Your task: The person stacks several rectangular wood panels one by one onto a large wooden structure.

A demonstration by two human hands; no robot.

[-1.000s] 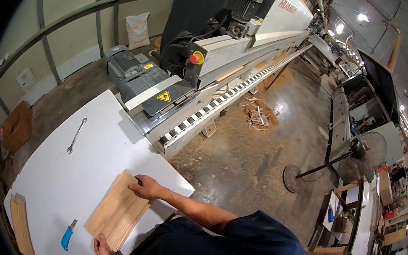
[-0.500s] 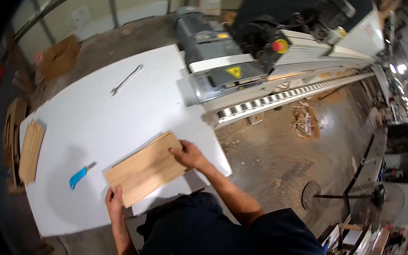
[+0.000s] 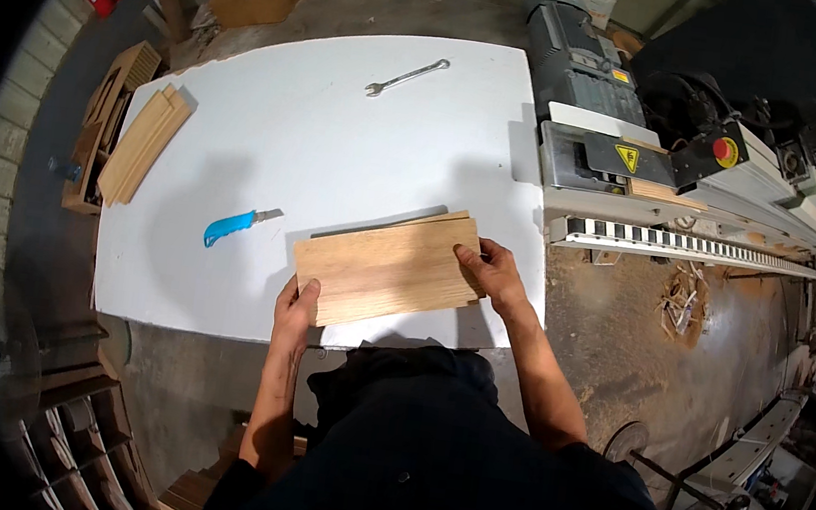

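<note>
Wooden boards (image 3: 386, 271), a thin stack with slightly uneven edges, lie at centre frame, over the near edge of the white surface (image 3: 272, 124). Long axis runs across the frame, tilted: left end lower, right end higher. Neither hand nearer than the other; both in contact, one at each end, so the stack spans the gap between them. Left hand (image 3: 294, 313) grips the lower left corner, thumb on the top face, fingers mostly hidden beneath; from it the boards extend right and a little up the frame. Right hand (image 3: 499, 278) grips the right end, thumb likewise on top, other fingers curled at or under the end; from it the boards extend left and a little down. Shadow shows along the far long edge; cannot tell whether the underside rests on the surface or is raised. Blue-handled knife (image 3: 230, 229), blade out, lies left of the stack, near but apart, blade pointing right. Wrench (image 3: 407, 79) well above the boards, upper middle of frame, lying slantwise. Second bundle of wood strips (image 3: 147, 147) at the surface's left edge, well apart from both hands. Machine (image 3: 588, 84) at upper right, its conveyor track (image 3: 695, 250) running off rightward; right hand is the nearer to it.
</note>
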